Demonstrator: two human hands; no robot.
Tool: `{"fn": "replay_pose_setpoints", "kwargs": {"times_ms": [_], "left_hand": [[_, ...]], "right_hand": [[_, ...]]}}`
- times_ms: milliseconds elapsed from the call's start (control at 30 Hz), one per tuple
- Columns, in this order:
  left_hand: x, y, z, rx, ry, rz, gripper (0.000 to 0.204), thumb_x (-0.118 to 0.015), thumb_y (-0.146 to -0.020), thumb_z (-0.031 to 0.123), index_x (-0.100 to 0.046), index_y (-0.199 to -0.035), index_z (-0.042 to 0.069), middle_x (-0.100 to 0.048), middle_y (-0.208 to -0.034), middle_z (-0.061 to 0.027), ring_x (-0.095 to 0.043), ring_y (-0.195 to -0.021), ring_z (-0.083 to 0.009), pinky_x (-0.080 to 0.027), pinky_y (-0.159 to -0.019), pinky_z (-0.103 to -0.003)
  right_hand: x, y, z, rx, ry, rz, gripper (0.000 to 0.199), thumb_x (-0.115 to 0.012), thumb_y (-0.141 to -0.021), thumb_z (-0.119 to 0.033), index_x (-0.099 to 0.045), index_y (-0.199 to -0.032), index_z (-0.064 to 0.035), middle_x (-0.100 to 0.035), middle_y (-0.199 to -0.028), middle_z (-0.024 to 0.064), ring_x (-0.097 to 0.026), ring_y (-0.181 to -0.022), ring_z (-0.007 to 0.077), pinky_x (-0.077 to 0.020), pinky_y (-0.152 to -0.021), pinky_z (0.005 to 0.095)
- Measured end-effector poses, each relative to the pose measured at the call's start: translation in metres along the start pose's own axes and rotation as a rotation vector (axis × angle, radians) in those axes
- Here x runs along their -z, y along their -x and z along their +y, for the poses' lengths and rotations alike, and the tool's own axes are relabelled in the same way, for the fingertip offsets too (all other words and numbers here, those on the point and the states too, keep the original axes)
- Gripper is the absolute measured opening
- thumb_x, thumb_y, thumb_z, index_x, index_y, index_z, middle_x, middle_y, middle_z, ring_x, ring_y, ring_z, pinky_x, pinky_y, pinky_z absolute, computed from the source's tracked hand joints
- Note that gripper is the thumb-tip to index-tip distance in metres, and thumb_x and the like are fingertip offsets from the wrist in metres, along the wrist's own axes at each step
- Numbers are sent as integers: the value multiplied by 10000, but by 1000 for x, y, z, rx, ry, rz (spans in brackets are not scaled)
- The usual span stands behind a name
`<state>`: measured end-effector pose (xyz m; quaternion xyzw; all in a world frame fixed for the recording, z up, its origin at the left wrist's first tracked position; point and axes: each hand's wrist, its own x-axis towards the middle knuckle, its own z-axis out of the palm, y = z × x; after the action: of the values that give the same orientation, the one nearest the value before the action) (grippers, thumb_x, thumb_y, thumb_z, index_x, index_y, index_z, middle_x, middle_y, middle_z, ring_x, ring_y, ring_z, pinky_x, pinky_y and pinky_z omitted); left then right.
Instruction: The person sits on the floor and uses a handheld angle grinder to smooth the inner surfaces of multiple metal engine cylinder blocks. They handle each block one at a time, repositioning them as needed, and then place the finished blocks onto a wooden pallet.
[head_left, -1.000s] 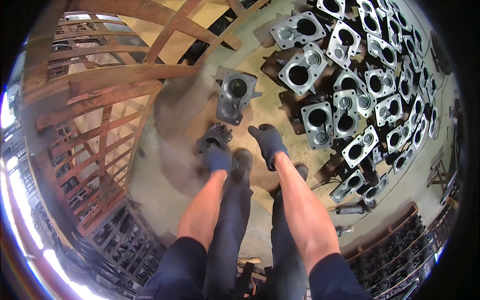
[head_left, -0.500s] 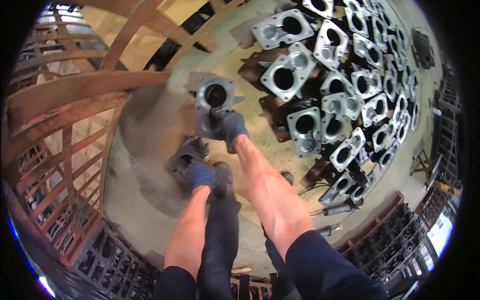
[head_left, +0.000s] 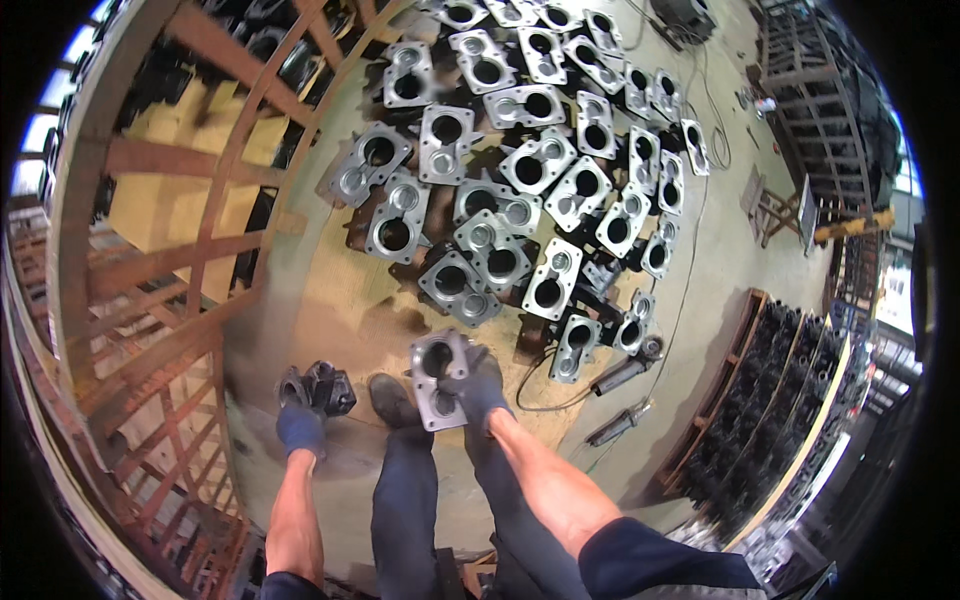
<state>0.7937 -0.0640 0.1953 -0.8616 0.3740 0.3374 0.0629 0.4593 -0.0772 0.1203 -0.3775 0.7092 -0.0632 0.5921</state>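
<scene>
In a blue glove, my left hand (head_left: 299,428) grips a dark metal casting (head_left: 334,390) low on the left, beside my shoe. My gloved right hand (head_left: 482,392) holds the right edge of a flanged metal casting (head_left: 428,402), which hangs in front of my legs. Its pale machined face is turned up, with one deep round bore and a shallower round recess. My right fingers are partly hidden against the casting. Ahead of it lie many similar flanged castings (head_left: 462,285) on the floor, most with their bright faces up.
Along the left runs a rust-brown slatted rack (head_left: 200,240). Two cylindrical power tools (head_left: 620,374) with cables lie to the right of the castings. Farther right stands a wooden-edged pallet (head_left: 700,415) stacked with dark parts. A small wooden stand (head_left: 772,212) is behind it.
My view has turned, so the castings on the floor sit farther left. My left hand has moved left with the dark casting, away from my right. The flanged casting is closer to my legs.
</scene>
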Motion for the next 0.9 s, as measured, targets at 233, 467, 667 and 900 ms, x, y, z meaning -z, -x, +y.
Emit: {"fn": "replay_pose_setpoints", "kwargs": {"times_ms": [233, 467, 667, 900], "left_hand": [[54, -24, 144, -293, -134, 59, 413, -695, -876, 377, -681, -1183, 102, -713, -972, -231, -678, -905, -445, -531, -754, -500], [47, -71, 295, -357, -196, 19, 318, -689, -773, 203, -698, -1053, 53, -711, -1011, -259, -689, -971, -427, -548, -852, -491], [31, -135, 395, -664, -174, -2, 255, -715, -796, 230, -747, -871, -12, -705, -910, -283, -702, -893, -435, -563, -771, -472], [21, -137, 422, -709, 6, -46, 262, -676, -789, 161, -721, -980, -12, -709, -848, -263, -699, -815, -417, -546, -729, -456]], "right_hand": [[142, 34, -57, -126, -8, 164, 509, -745, -835, -451, -728, -935, 48, -727, -844, 225, -704, -775, 337, -524, -723, 430], [227, -41, -56, -43, 331, 352, 467, -611, -924, -503, -752, -994, -63, -701, -974, 257, -682, -903, 417, -515, -790, 477], [275, -110, -73, -224, 497, 485, 515, -633, -864, -504, -736, -1083, -50, -691, -1098, 245, -664, -1047, 412, -521, -893, 475], [285, -155, -69, -271, 572, 550, 572, -602, -883, -546, -741, -973, 1, -690, -1020, 279, -665, -1007, 439, -525, -852, 494]]}}
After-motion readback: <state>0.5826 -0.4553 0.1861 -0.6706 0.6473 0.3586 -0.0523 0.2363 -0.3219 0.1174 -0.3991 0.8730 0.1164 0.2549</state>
